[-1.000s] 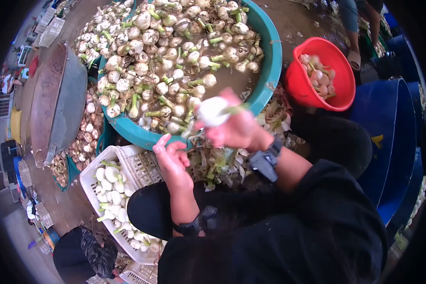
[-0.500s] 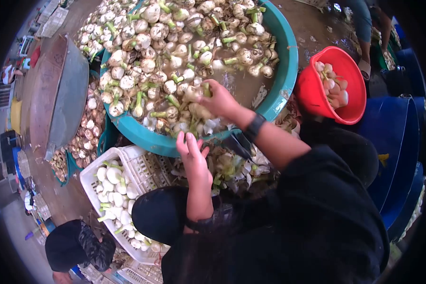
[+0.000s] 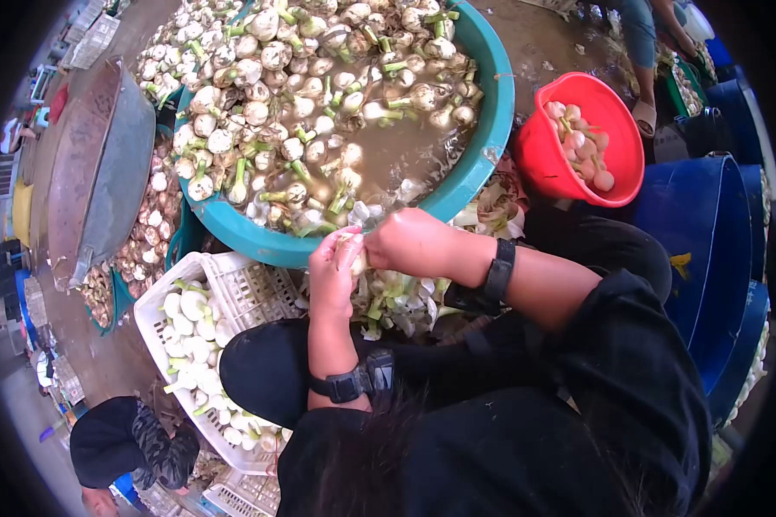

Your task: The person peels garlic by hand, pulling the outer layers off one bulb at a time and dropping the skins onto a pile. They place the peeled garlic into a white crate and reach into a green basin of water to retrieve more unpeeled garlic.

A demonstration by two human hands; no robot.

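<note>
Onion bulb (image 3: 352,252) is held between both hands just on the near side of the teal basin (image 3: 489,138), above a heap of stripped skins (image 3: 401,302). The left hand (image 3: 332,277) comes up from below with its fingers curled round the bulb. The right hand (image 3: 416,241) is closed over it from the right, knuckles up, so most of the bulb is hidden and the exact pinch cannot be made out. This looks like the peeling step, with the outer skin being worked loose. The basin on the far side is full of unpeeled bulbs in murky water, and the white crate (image 3: 233,277) at the near left holds clean white ones. As a judgement, the next move calls for pulling the skin clear while the left hand's grip keeps the bulb from turning. A red bucket (image 3: 539,155) stands to the right.
</note>
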